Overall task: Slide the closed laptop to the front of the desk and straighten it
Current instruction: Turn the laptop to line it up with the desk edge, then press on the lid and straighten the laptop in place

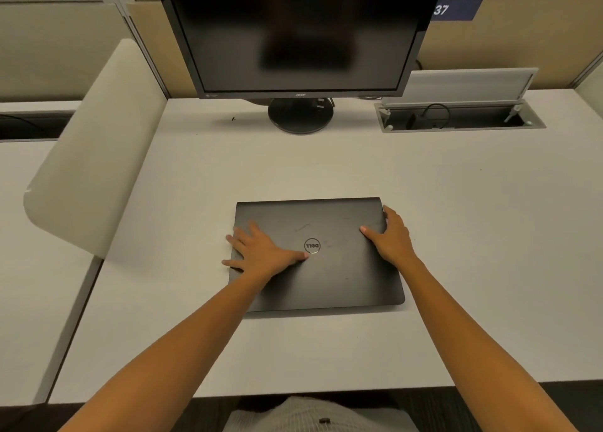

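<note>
A closed black laptop [339,268] with a round silver logo lies flat in the middle of the white desk [473,219], its edges roughly square to the desk front. My left hand [261,252] rests palm down on the lid's left part, fingers spread and reaching over the left edge. My right hand [391,239] grips the laptop's right edge near the far corner, thumb on the lid and fingers wrapped over the side. A strip of bare desk lies between the laptop and the desk's front edge.
A dark monitor [300,33] on a round stand [300,116] stands at the back centre. An open cable hatch [456,118] with its raised lid sits at the back right. A pale divider panel [94,151] borders the desk's left side.
</note>
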Demonstrator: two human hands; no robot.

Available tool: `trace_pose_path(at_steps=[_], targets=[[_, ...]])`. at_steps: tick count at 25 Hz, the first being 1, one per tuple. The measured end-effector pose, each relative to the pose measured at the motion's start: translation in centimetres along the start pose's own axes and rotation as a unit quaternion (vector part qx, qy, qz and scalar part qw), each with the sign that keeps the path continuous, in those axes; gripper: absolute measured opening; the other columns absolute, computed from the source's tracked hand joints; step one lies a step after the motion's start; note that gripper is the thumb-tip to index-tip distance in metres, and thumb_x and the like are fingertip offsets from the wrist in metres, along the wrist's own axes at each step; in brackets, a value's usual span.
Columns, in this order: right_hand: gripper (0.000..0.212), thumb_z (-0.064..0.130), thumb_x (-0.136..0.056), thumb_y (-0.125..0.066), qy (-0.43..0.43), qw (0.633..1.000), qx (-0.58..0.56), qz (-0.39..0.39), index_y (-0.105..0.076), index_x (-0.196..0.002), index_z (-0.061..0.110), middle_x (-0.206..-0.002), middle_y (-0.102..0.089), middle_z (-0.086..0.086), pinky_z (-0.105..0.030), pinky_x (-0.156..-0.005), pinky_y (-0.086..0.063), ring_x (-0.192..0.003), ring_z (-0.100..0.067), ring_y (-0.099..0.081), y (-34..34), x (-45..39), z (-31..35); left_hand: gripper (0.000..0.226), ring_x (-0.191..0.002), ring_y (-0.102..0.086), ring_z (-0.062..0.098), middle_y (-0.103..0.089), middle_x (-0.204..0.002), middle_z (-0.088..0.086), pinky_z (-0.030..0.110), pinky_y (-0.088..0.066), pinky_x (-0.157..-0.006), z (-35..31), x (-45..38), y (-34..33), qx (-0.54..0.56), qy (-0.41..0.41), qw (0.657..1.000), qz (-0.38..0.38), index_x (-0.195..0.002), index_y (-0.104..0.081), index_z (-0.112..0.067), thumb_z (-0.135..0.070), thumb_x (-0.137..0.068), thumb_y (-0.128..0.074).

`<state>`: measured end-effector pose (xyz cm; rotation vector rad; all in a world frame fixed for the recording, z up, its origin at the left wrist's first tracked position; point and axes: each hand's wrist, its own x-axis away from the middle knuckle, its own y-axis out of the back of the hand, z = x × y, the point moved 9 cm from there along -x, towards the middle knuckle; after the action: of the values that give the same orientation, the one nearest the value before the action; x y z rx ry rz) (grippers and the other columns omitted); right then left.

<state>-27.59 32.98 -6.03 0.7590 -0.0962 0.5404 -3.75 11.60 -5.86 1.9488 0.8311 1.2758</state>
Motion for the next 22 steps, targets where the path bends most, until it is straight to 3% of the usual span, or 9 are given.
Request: trace_pose_path(at_steps=[3, 6, 9, 22], targets=[[0.101, 0.047, -0.073, -0.082, -0.033, 0.999, 0.035, -0.003, -0.030, -0.151, 0.009, -0.151, -0.038, -0.013, -0.045, -0.112, -0.035, -0.137, -0.035, -0.039, -0.4, 1.0, 0.5, 0.167, -0.154, 0.002, 0.036, 0.007, -0.165, 0.018, 0.065, -0.013, -0.119, 1.3, -1.6, 0.6, 0.069, 0.079, 0.994, -0.003, -0.158, 0.017, -0.016, -0.067, -0.040, -0.090], [0.124, 0.059, -0.064, -0.083, -0.114, 0.986, 0.125, -0.007, -0.016, -0.153, 0.002, -0.152, -0.029, -0.015, -0.048, -0.109, -0.035, -0.138, -0.037, -0.033, -1.6, 2.6, 0.8, 0.174, -0.149, -0.010, 0.034, -0.009, -0.159, 0.017, 0.056, -0.029, -0.116, 1.7, -2.4, 0.6, 0.086, 0.093, 0.992, 0.008, -0.157, 0.018, -0.012, -0.068, -0.033, -0.090], [0.120, 0.062, -0.068, -0.078, -0.176, 0.970, 0.165, -0.034, -0.017, -0.151, 0.002, -0.151, -0.029, -0.014, -0.051, -0.104, -0.038, -0.135, -0.037, -0.035, -2.2, 3.7, 0.7, 0.180, -0.148, -0.010, 0.031, -0.010, -0.159, 0.015, 0.058, -0.031, -0.111, 1.9, -2.9, 0.9, 0.060, 0.080, 0.995, 0.011, -0.157, 0.019, -0.011, -0.075, -0.025, -0.086], [0.114, 0.059, -0.066, -0.082, -0.192, 0.966, 0.166, -0.037, -0.024, -0.147, 0.003, -0.147, -0.032, -0.014, -0.051, -0.100, -0.040, -0.131, -0.038, -0.039, -1.8, 3.5, 0.7, 0.179, -0.148, -0.011, 0.030, -0.012, -0.158, 0.013, 0.051, -0.032, -0.113, 2.3, -2.7, 1.2, 0.057, 0.079, 0.995, 0.002, -0.158, 0.016, -0.009, -0.077, -0.027, -0.087]])
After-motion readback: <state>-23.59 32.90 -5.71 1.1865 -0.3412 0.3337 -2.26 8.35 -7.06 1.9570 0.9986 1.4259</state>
